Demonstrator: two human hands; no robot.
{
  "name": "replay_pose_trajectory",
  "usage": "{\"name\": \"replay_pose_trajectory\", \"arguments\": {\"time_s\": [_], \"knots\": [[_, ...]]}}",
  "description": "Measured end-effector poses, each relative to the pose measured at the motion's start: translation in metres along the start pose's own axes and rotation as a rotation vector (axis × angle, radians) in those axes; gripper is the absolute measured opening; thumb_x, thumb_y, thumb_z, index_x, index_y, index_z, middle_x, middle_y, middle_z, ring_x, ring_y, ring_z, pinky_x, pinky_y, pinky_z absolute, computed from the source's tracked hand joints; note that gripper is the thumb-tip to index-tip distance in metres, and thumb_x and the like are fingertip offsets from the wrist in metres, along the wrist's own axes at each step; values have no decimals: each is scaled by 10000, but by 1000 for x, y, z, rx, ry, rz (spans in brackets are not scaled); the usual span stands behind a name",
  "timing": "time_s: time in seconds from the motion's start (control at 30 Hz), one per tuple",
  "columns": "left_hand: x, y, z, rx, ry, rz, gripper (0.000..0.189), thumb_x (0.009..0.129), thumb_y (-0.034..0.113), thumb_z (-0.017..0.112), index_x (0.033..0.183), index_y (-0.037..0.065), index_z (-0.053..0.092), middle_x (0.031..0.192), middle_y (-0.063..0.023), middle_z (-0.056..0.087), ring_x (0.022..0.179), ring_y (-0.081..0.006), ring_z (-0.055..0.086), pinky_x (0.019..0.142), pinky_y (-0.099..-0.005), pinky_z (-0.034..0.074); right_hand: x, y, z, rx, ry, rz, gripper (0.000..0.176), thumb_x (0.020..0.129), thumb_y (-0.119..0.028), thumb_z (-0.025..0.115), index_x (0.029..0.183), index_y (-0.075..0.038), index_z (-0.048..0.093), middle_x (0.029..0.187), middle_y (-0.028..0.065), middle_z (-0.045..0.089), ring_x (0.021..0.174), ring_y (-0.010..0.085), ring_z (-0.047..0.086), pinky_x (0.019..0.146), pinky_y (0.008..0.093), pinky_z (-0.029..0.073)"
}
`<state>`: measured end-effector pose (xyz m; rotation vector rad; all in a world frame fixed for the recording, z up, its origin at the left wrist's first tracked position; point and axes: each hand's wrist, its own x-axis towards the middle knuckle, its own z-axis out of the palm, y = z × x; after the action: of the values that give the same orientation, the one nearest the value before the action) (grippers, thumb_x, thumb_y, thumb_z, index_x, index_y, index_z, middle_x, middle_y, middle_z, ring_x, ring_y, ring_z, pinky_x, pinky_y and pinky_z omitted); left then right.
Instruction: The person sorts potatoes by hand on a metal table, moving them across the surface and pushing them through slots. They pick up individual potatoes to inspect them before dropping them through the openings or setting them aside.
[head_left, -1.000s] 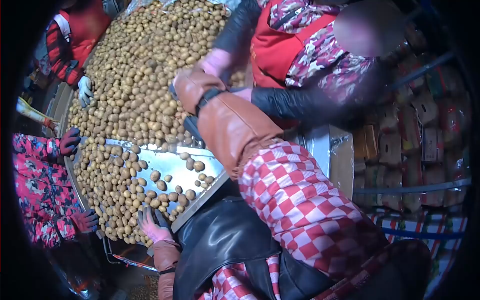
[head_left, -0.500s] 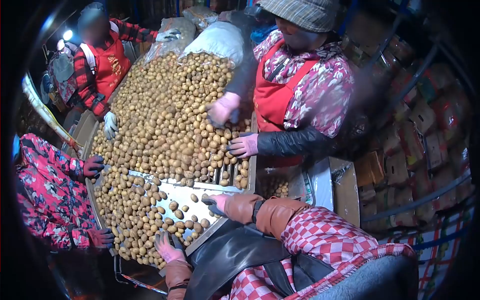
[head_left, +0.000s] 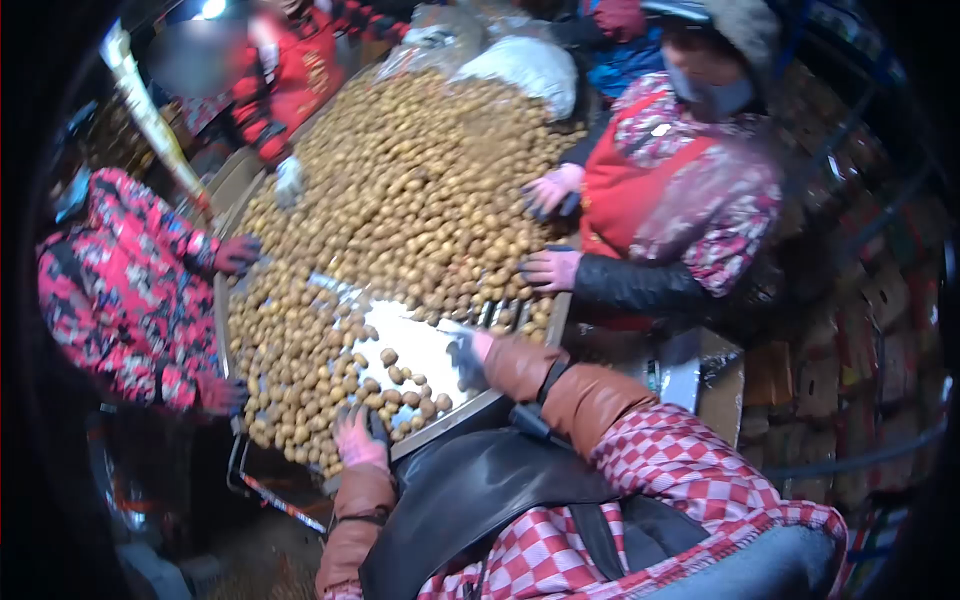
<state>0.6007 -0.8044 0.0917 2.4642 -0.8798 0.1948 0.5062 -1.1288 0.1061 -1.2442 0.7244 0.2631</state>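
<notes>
Many potatoes (head_left: 420, 190) lie heaped on a sloping metal sorting table (head_left: 408, 350). My left hand (head_left: 360, 437), in a pink and dark glove, rests with its fingers apart on potatoes by the near edge. Over the bare metal near the right edge is my right hand (head_left: 468, 358), also gloved. Its fingers are somewhat blurred but look stretched downward, with nothing visible in them. A few loose potatoes (head_left: 396, 375) lie between my two hands.
A co-worker in a red apron (head_left: 625, 190) has both gloved hands by the potatoes at the right. Two other people stand along the left side. White sacks (head_left: 525, 72) lie at the far end; cartons (head_left: 770, 375) are at the right.
The view has shifted, moving the table up and right in it. My right hand has moved away from the loose potatoes, towards the slots. The right co-worker's farther hand has drawn back towards the edge.
</notes>
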Motion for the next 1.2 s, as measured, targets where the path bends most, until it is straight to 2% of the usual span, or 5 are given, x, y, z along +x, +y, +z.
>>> {"name": "replay_pose_trajectory", "arguments": {"time_s": [0.57, 0.9, 0.97, 1.1, 1.2], "knots": [[2, -6, 5, -16, -48, 37, 298, 944, 222, 636, 1169, 30, 676, 1248, -180, 662, 1306, -406, 510, 1130, -546, 349, -195, -297, -80, 279, -203, -1129, 978, 893, -870, 242, 769, -18, 705, 536, 132, 600, 379, 245, 531, 365, 341, 437], [-2, -2, -5, 22, -46, 50, 336, 910, 158, 662, 1230, 59, 657, 1247, -164, 652, 1286, -406, 525, 1119, -535, 365, -68, -223, 83, -1576, 457, -1301, 153, 840, -239, 698, 973, -176, 743, 788, 33, 679, 688, 216, 647, 676, 349, 525], [1, 9, -16, 27, -74, 26, 327, 909, 154, 666, 1222, 57, 658, 1254, -159, 652, 1291, -402, 521, 1109, -540, 370, 12, -231, -15, -376, 454, -553, 232, 934, -299, 660, 994, -87, 736, 817, 82, 676, 703, 189, 631, 683, 357, 519], [5, 7, -14, 17, -51, 61, 282, 939, 167, 667, 1195, 49, 671, 1211, -168, 675, 1263, -403, 549, 1091, -532, 388, -6, -222, -5, -1167, 483, -647, 388, 962, -255, 663, 1322, -110, 651, 1114, 223, 725, 958, 270, 707, 868, 417, 552], [4, 3, -13, 24, -48, 90, 273, 941, 165, 661, 1190, 52, 672, 1219, -163, 670, 1254, -411, 550, 1094, -534, 386, 61, -220, -44, -78, 492, -301, 473, 1023, -465, 493, 1304, -117, 645, 992, 154, 713, 732, 276, 639, 617, 371, 513]]}}
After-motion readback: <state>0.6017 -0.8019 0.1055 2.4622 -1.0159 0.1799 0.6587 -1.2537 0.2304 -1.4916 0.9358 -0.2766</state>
